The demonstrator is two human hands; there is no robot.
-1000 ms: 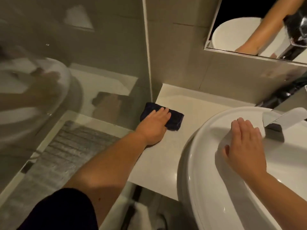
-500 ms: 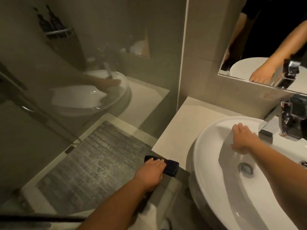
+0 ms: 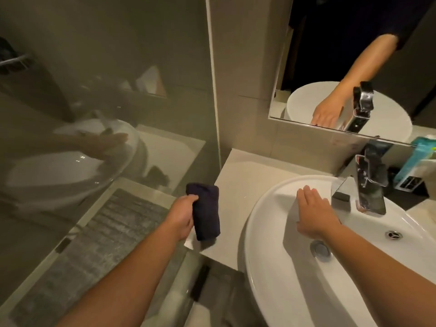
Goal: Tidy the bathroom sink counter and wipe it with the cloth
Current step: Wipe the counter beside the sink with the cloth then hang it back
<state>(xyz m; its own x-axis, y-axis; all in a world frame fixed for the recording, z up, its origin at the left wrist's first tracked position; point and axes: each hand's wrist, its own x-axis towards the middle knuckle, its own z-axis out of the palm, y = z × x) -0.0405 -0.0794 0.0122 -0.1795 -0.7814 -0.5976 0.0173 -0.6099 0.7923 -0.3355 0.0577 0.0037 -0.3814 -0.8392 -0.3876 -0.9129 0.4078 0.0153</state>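
My left hand (image 3: 181, 214) grips a folded dark blue cloth (image 3: 207, 211) and holds it up at the left front edge of the pale counter (image 3: 245, 175). The cloth hangs roughly upright, its lower end near the counter's corner. My right hand (image 3: 313, 212) rests flat, fingers together, on the back inner wall of the white basin (image 3: 266, 267), just left of the chrome tap (image 3: 368, 185). It holds nothing.
A glass shower screen (image 3: 106, 114) closes off the left side, with a grey mat behind it on the floor. A mirror (image 3: 354, 67) hangs over the sink. A teal box (image 3: 415, 166) stands on the counter at the far right behind the tap. The drain (image 3: 320, 250) lies in the basin.
My left hand slid the cloth from the back of the counter to its front edge, then lifted it upright. My right hand stayed on the basin.
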